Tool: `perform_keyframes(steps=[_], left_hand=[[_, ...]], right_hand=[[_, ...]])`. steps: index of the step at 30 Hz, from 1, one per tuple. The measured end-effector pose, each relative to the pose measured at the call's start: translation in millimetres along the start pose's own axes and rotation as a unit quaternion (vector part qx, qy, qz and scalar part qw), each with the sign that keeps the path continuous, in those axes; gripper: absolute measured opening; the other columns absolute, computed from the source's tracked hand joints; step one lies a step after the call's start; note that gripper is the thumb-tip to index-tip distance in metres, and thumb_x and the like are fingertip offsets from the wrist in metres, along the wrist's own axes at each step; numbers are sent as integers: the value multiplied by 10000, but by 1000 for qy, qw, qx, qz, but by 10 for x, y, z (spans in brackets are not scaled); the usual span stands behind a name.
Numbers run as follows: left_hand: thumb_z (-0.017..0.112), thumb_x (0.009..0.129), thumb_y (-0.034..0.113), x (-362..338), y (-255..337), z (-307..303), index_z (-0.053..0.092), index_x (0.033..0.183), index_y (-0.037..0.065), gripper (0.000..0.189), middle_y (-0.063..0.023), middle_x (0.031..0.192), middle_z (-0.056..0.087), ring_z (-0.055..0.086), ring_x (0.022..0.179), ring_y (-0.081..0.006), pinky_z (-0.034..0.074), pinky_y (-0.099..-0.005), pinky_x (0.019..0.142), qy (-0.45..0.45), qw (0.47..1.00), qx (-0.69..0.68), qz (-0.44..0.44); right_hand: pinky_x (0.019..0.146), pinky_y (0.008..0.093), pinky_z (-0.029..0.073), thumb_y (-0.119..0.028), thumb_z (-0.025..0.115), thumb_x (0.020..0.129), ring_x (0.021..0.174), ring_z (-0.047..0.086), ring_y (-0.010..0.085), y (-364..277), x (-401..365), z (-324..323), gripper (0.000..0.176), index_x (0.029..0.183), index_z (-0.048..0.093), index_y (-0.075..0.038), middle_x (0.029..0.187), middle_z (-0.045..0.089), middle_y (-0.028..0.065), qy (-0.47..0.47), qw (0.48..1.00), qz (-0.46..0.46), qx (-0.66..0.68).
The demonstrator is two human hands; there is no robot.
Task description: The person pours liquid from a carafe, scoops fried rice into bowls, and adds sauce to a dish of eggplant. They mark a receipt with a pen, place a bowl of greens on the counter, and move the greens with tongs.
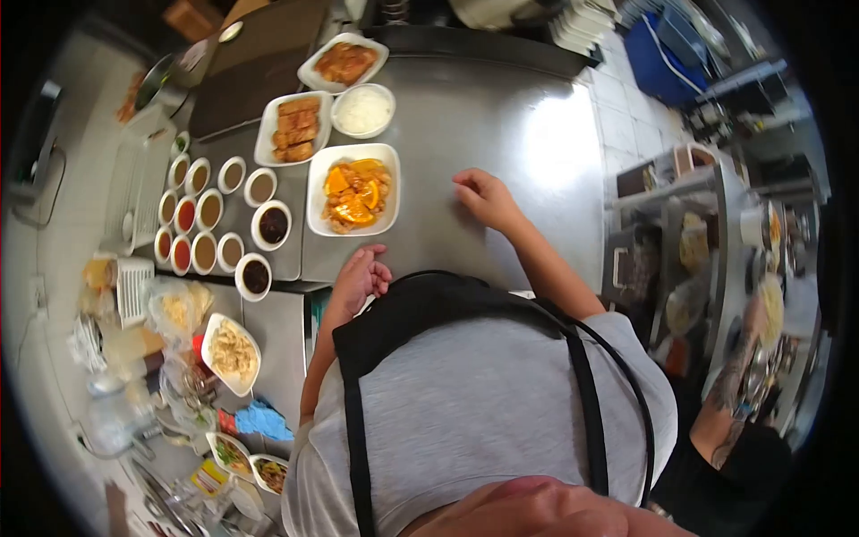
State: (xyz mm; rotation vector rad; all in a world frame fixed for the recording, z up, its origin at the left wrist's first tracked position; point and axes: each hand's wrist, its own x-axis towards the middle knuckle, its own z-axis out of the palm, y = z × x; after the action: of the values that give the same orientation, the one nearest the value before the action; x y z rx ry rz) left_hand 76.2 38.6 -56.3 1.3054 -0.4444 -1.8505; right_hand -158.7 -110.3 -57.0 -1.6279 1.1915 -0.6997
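My left hand (361, 276) is over the near edge of the steel counter, its fingers loosely bent and apart, with nothing in them. Just beyond it stands a square white bowl of food topped with orange slices (354, 191), which it does not visibly touch. My right hand (483, 199) is at the counter (537, 233), right of that bowl, with its fingers curled in and nothing seen in them. Farther back are a container of sliced fried food (296, 131), a round bowl of white rice (364, 111) and another container of browned food (345, 63).
Left of the bowls stand several small sauce cups (209, 209). A white container of pale food (234, 354) and a blue cloth-like item (262, 419) lie on the lower left counter. Shelves (680, 192) line the right, where another person's tattooed arm (732, 387) reaches in.
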Motion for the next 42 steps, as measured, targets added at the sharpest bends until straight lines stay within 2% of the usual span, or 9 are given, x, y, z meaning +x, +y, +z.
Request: perform_keyframes(steps=[24,26,30,33,36,37,38,39,42], left_hand=[[358,868,352,50,-20,-177,404,1099,80,360,-75,700,515,478,560,-123,363,-207,493,-101,995,-14,2],[370,862,361,88,-49,-176,406,1100,86,365,-77,699,517,484,552,-124,367,-210,480,-95,995,-6,-9],[390,859,344,37,-23,-125,425,1094,77,358,-67,673,518,492,509,-120,366,-209,436,-30,999,24,-14],[394,855,320,69,-131,-114,438,1074,93,318,-74,695,530,500,473,-113,367,-197,406,1,999,36,22],[378,853,356,-10,-225,-110,438,1076,96,348,-70,723,537,504,502,-110,370,-199,436,13,997,46,63],[371,853,372,-89,-244,-117,437,1079,95,364,-66,732,538,506,522,-108,374,-202,456,19,995,66,77],[366,854,377,-190,-279,-131,437,1080,93,370,-61,734,539,504,536,-106,376,-205,469,47,993,61,89],[362,854,382,-298,-294,-123,437,1080,91,376,-55,736,539,503,551,-103,377,-208,482,72,991,59,99],[358,856,385,-652,-370,-86,437,1080,78,388,-32,743,540,494,581,-88,380,-216,509,149,982,27,116]], right_hand=[[664,236,437,-68,556,765,735,531,98,-759,-458,236,173,932,551,-24,790,578,39,-97,995,-33,-10],[649,264,449,-95,560,750,706,563,153,-692,-389,125,189,925,559,-23,777,594,90,-14,994,-110,-22],[692,270,438,-78,540,764,761,556,149,-401,-145,-593,182,939,562,-34,821,595,60,123,967,-160,-156],[802,301,404,-105,478,801,912,533,253,272,92,-1608,258,1005,530,46,976,562,181,331,914,-93,-216],[819,348,394,-220,424,836,967,499,268,1266,210,-2513,367,1075,486,51,1073,516,189,298,896,-2,-330],[812,360,397,-301,401,836,976,493,272,1151,182,-2387,448,1118,448,44,1104,501,165,289,943,162,-23],[768,352,417,-344,405,826,951,501,263,1052,116,-2258,496,1154,416,28,1117,490,138,282,926,247,48],[709,340,430,-346,411,827,895,514,238,1034,100,-2160,472,1128,451,15,1067,512,121,235,934,240,121],[682,343,434,-322,406,825,835,511,229,951,45,-1850,420,1037,518,22,955,539,124,221,967,70,-106]])
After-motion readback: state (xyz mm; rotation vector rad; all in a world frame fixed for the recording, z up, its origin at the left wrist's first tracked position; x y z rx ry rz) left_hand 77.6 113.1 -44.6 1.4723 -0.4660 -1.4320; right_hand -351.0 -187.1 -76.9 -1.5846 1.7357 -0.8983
